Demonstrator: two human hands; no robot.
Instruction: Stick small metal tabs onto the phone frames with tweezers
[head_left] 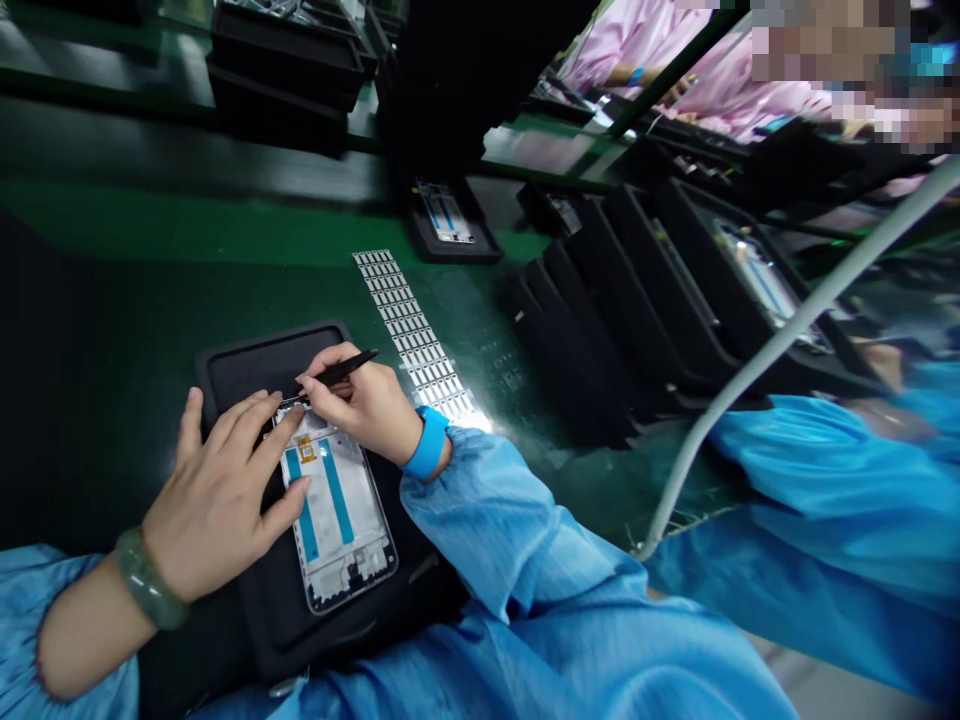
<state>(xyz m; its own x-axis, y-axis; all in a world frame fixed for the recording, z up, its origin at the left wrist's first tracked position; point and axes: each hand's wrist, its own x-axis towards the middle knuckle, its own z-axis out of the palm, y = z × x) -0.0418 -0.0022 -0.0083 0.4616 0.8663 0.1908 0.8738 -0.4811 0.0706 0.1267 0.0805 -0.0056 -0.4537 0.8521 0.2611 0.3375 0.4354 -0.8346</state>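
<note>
- Green surface (187, 240) stretches away from me, with stacked black trays (675, 270) at far right, a white cable (795, 330) running across them, and a co-worker's blue sleeve (825, 470) at right.
- Just beyond my work lies a silver label sheet (409, 320).
- Near me, a phone frame (337, 520) with a white back and blue strips sits on a black tray (232, 365).
- My left hand (217, 490) rests on the frame's left side, fingers spread and pressing down.
- My right hand (360, 405) has its fingers pinched around black tweezers (341, 368), the tips at the frame's far edge.
- A slipping tip could scratch the frame or snag the small orange label (305, 449); easing my left-hand pressure could let the frame shift.
</note>
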